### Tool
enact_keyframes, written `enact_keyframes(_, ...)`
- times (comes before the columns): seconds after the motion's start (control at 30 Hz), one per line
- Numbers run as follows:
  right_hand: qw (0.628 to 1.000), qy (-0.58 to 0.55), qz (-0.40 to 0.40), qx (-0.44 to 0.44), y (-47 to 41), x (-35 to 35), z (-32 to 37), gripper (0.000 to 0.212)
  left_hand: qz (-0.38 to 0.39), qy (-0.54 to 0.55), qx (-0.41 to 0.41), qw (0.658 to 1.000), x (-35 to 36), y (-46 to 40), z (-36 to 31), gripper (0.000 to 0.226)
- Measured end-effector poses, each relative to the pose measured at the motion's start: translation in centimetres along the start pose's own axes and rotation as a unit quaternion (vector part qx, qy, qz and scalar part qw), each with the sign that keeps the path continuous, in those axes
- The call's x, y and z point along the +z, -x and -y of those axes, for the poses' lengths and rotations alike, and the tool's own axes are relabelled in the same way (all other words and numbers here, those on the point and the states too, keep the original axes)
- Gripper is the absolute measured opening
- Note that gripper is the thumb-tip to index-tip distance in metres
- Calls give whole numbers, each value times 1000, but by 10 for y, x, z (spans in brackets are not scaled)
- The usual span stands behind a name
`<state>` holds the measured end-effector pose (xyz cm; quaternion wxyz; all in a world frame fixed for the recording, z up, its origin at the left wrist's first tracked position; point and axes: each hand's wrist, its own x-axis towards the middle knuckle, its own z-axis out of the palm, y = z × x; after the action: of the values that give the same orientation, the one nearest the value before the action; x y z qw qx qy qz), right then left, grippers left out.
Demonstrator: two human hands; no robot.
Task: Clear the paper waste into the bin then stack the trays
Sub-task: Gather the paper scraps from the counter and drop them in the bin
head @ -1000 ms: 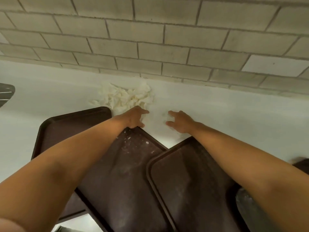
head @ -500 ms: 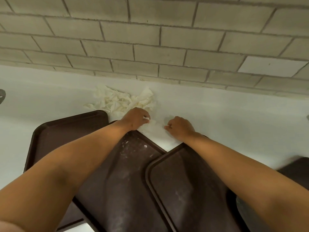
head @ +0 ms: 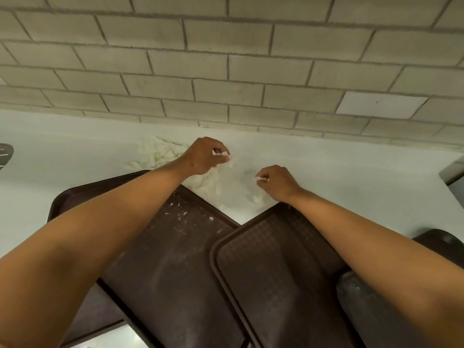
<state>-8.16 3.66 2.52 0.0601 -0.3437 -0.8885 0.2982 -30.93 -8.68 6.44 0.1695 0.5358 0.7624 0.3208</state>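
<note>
Both hands reach out over the brown trays to the white counter point(head: 326, 167) near the tiled wall point(head: 226, 71). On the left, the left hand point(head: 203, 156) hangs just above the counter with its fingers curled, thumb and fingertips pinching a small white scrap of paper point(head: 224, 153). To the right of it and a little nearer, the right hand point(head: 276, 182) is curled knuckles-up on the counter, its fingertips nipping another white scrap point(head: 259, 179).

More torn paper waste lies loose on the counter: a crumpled heap point(head: 158, 153) at the far left, partly hidden behind the left hand and wrist, and flatter pieces point(head: 213, 187) between the two hands, reaching down to the far corners of the trays.

Three dark brown trays overlap on the near side. The left tray point(head: 75, 199) lies lowest, under the left forearm. The middle tray point(head: 180, 247) lies across it, with white crumbs near its far corner. The right tray point(head: 276, 272) overlaps the middle one's right edge, under the right forearm. Another dark tray corner point(head: 437, 241) shows at the right edge of the view. No bin is in view.
</note>
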Motion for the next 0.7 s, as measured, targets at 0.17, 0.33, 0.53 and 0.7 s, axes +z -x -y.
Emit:
enact_keyframes(0.17,998,-45,30,-33,0,-1,26,45,-20,-33,16,999,-22,14,4,11)
enact_keyframes(0.33,993,-50,47,-93,-11,19,63,33,-26,-63,-6,998,-42,39,37,14)
enact_keyframes(0.53,984,-38,101,-141,-33,65,93,20,-29,-62,-97,993,-63,72,73,12)
enact_keyframes(0.7,946,160,222,-171,-40,87,74,28,-109,-38,-139,984,-74,89,90,14)
